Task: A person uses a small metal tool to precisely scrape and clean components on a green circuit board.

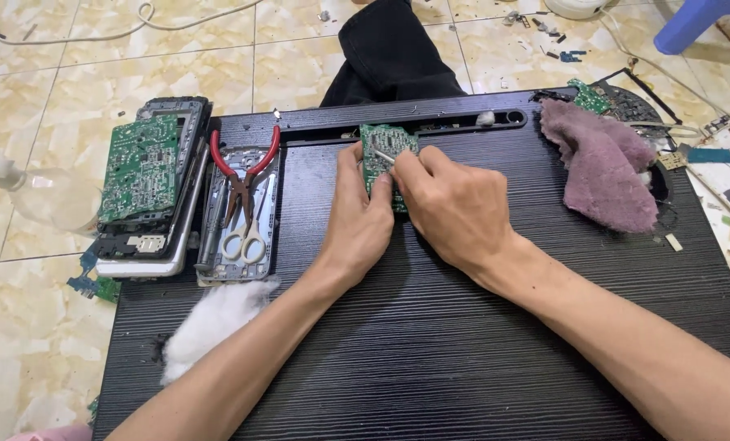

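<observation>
A small green circuit board lies near the far edge of a black ribbed work board. My left hand grips the circuit board's left side with thumb and fingers. My right hand rests on its right side and pinches a thin metal tool, whose tip touches the circuit board's face. Both forearms lie across the ribbed board.
Left of my hands a tray holds red-handled pliers and white-handled scissors. Further left is a stack of devices topped by a green circuit board. White cotton, a mauve cloth, loose parts and a black-trousered leg surround.
</observation>
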